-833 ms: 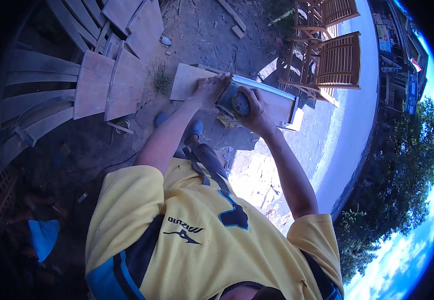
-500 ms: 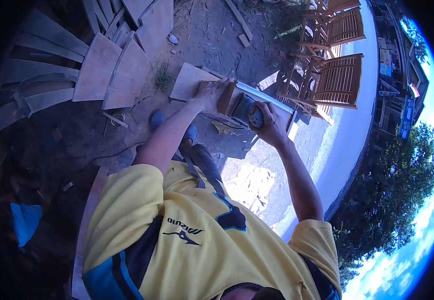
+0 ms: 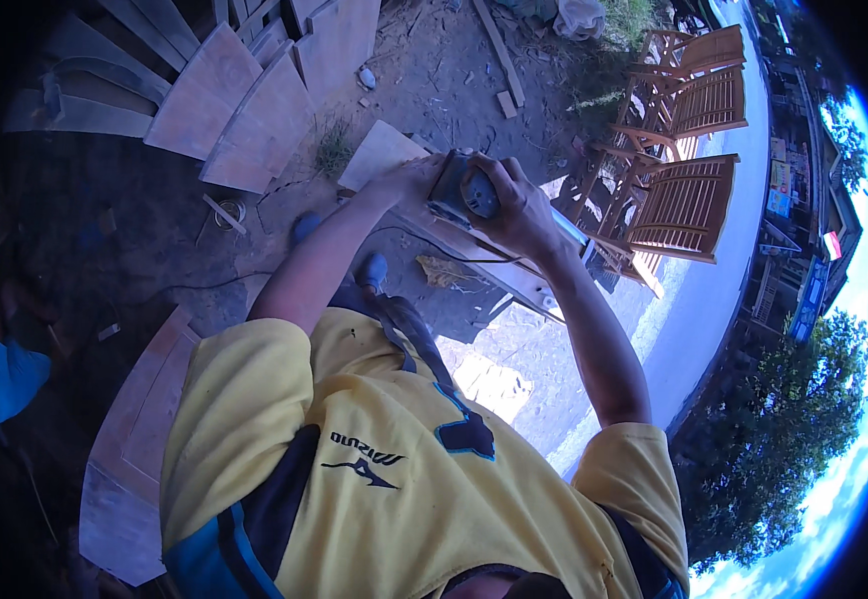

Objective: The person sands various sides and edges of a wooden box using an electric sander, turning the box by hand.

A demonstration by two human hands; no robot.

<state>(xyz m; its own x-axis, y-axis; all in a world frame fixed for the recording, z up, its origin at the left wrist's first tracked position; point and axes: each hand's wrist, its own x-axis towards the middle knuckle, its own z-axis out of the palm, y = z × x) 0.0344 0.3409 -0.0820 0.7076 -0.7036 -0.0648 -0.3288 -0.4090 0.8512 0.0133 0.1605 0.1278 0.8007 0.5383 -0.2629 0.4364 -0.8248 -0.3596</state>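
Note:
In my right hand is a dark, boxy power sander, with my fingers wrapped over its rounded top. The sander is tilted above the left end of a narrow wooden bench. Right beside it, my left hand is closed on a brown wooden piece, which the sander now mostly hides. Its fingertips are out of sight behind the tool. A dark cord loops below the sander along the bench. Under the left hand, a pale flat board sticks out.
Curved wooden panels lie stacked at the far left, and another panel lies near left. Slatted wooden chairs stand at the right beside a road. A wood strip and a coil lie on the ground.
The sander in my right hand has moved left and farther away, close to my left hand, and now covers the wooden piece. The whole view has shifted slightly.

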